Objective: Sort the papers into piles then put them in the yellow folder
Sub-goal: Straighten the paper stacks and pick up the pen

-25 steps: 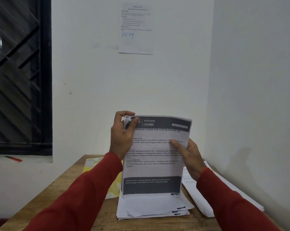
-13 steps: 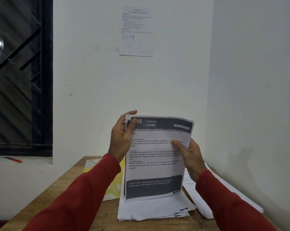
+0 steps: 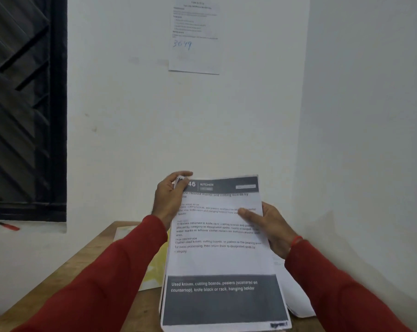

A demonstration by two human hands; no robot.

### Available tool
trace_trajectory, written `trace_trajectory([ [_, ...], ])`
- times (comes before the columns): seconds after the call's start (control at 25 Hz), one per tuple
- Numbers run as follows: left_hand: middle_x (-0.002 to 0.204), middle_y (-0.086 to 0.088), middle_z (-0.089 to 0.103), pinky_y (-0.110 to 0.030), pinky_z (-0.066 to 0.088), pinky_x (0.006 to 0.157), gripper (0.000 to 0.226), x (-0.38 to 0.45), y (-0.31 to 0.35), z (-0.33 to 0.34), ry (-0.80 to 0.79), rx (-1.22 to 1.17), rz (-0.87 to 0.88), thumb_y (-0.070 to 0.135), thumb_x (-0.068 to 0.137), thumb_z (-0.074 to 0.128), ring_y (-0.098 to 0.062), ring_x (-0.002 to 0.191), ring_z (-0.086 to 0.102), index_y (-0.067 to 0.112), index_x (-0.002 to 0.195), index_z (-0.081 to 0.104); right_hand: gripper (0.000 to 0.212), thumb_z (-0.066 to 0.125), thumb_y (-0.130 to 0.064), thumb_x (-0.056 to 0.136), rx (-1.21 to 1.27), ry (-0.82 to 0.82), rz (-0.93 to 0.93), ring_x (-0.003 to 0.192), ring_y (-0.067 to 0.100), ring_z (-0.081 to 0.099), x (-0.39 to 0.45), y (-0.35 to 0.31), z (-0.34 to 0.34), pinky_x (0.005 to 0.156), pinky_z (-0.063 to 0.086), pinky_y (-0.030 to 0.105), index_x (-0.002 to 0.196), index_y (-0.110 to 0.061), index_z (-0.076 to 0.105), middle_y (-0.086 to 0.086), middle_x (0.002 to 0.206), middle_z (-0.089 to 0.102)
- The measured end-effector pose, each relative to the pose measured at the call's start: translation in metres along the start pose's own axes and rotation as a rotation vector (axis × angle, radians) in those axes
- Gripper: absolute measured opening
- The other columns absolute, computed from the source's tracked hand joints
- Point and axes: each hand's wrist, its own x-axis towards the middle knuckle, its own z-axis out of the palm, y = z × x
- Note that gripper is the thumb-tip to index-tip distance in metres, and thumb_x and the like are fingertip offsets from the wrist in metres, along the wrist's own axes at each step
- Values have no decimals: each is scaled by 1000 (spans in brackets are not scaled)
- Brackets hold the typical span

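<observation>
Above the wooden table [image 3: 102, 250], both hands hold a stack of papers [image 3: 222, 259] up in front of the head camera, tilted so the top page faces the viewer, likely to read its heading and pick a pile. Left hand [image 3: 168, 202] pinches the top left corner, fingertips curled round the edge and lifting a few sheet corners, probably to thumb through or peel one off. Right hand [image 3: 272, 226] grips the right edge, thumb pressed flat across the front, fingers behind and hidden; it carries the weight. Yellow folder [image 3: 155, 267] lies flat on the table to the left, partly hidden by the left sleeve and the stack, not yet in use. More loose white sheets [image 3: 296, 298] lie on the table under and right of the stack, maybe a started pile, can't tell how sorted. Top page reads "46", "KITCHEN", a title ending "cleaned knives and cutting boards by", "TASK DESCRIPTION", and in the dark band "Used knives, cutting boards, peelers (scattered on countertop), knife block or rack, hanging holder". A notice [image 3: 194, 37] stuck on the wall carries handwritten blue digits, roughly "3649"; its print is too small to read. Red pen-like item [image 3: 7, 226] sits on the window ledge
</observation>
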Motion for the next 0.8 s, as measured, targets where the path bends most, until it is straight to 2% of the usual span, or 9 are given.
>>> trace_trajectory([
  [0.12, 99, -11, 75, -52, 58, 81, 16, -7, -56, -3, 29, 138, -111, 22, 95, 61, -32, 87, 73, 33, 95, 73, 47, 73, -12, 88, 31, -14, 170, 112, 41, 67, 3, 48, -10, 102, 49, 59, 130, 1, 59, 22, 121, 69],
  [0.2, 97, -6, 76, -56, 57, 86, 14, -8, -86, -5, 47, 149, -178, 25, 93, 63, -33, 91, 72, 35, 92, 73, 46, 73, -10, 88, 28, -29, 221, 112, 42, 67, 7, 67, -13, 102, 48, 61, 130, -1, 58, 23, 122, 69],
  [0.28, 96, -5, 76, -57, 56, 89, 9, -6, -120, -10, 75, 125, -218, 34, 85, 66, -33, 94, 72, 36, 90, 73, 47, 74, -10, 87, 19, 42, 220, 107, 41, 69, 21, 74, -15, 98, 51, 59, 130, -7, 55, 21, 118, 71],
  [0.36, 97, -4, 76, -56, 55, 92, 16, -6, -143, -15, 106, 142, -263, 41, 78, 66, -31, 96, 72, 36, 90, 74, 49, 77, -13, 86, 37, 133, 215, 95, 39, 71, 44, 79, -19, 92, 55, 57, 128, -21, 54, 23, 110, 73],
  [0.48, 99, -8, 75, -45, 54, 94, 7, -5, -143, -13, 108, 99, -312, 24, 91, 69, -29, 94, 70, 22, 95, 74, 43, 75, -15, 89, 9, 116, 227, 84, 36, 68, 76, 86, -22, 81, 58, 50, 125, -31, 57, 26, 105, 72],
  [0.56, 94, -5, 71, -32, 52, 84, 9, 1, -147, -15, 138, 116, -308, 14, 96, 63, -23, 87, 66, 18, 97, 71, 36, 71, -6, 90, -40, 80, 232, 83, 33, 65, 90, 101, -21, 82, 57, 47, 121, -21, 62, 27, 103, 70],
  [0.68, 88, 6, 69, -10, 43, 67, 11, 3, -157, -24, 110, 463, -179, 16, 95, 61, -12, 81, 63, 21, 94, 71, 29, 72, 4, 85, -103, 31, 263, 88, 33, 64, 95, 127, -19, 89, 53, 51, 112, -4, 65, 28, 106, 70],
  [0.8, 86, 12, 69, -6, 40, 59, 10, 2, -167, -27, 33, 570, -179, 18, 94, 63, -6, 78, 62, 23, 93, 72, 29, 74, 8, 82, -158, 33, 317, 75, 27, 70, 90, 132, -25, 70, 61, 36, 108, -3, 65, 20, 97, 74],
])
